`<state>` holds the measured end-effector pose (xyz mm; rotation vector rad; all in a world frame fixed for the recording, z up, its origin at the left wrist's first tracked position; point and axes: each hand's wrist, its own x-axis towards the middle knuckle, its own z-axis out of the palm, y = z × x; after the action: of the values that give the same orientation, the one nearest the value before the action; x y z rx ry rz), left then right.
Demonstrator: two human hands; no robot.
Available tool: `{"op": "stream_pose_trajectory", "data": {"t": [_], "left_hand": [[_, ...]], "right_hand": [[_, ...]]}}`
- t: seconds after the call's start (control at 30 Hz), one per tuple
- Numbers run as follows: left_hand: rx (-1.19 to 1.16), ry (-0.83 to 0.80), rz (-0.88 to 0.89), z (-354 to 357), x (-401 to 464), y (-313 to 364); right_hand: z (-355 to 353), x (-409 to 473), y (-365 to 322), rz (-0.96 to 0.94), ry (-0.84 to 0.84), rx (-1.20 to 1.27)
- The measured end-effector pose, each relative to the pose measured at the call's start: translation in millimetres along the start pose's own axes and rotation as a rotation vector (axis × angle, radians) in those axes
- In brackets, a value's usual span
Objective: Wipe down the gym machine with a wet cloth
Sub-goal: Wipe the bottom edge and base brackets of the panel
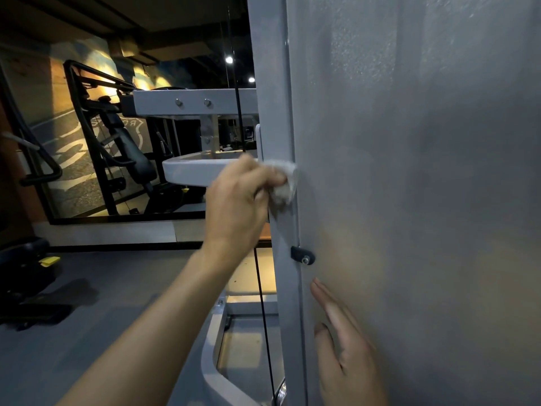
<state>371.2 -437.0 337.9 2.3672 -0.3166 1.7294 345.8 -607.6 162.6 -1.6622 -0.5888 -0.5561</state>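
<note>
The grey gym machine fills the right side, a tall upright post (pixel 273 68) edging a broad flat side panel (pixel 424 171). My left hand (pixel 237 200) grips a crumpled white cloth (pixel 285 183) and presses it against the post at mid height, where a grey bracket arm (pixel 187 171) joins it. Lower down, my right hand (pixel 348 347) lies flat with straight fingers against the panel, near its left edge. A black bolt fitting (pixel 303 255) sits on the post between the two hands.
A black cable (pixel 263 312) runs down just left of the post, over the machine's grey base frame (pixel 213 358). A mirror on the far wall reflects black exercise machines (pixel 117 148). Another black machine with a yellow tab (pixel 26 271) stands on the grey floor at left.
</note>
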Motion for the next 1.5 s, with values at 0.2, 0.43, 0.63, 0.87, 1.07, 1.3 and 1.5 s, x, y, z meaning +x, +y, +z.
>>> {"op": "stream_pose_trajectory", "data": {"t": [0.2, 0.43, 0.63, 0.87, 1.07, 1.3, 1.5], "left_hand": [[-0.030, -0.201, -0.030, 2, -58, -4], [-0.043, 0.052, -0.046, -5, 27, 8], [-0.062, -0.059, -0.100, 21, -77, 13], [-0.125, -0.169, -0.100, 15, -76, 6], [-0.097, -0.136, 0.020, 18, -91, 22], [-0.063, -0.223, 0.183, 16, -79, 12], [-0.092, -0.176, 0.023, 20, -92, 28]], "right_hand": [[-2, 1, -3, 0.012, -0.009, 0.002], [-3, -1, 3, 0.080, -0.056, 0.031], [3, -1, 7, 0.016, 0.020, 0.023], [5, -1, 9, 0.046, 0.020, 0.037], [5, 1, 7, 0.041, 0.036, 0.049], [1, 0, 6, 0.069, 0.036, 0.050], [-3, -1, 10, 0.090, 0.059, 0.065]]}}
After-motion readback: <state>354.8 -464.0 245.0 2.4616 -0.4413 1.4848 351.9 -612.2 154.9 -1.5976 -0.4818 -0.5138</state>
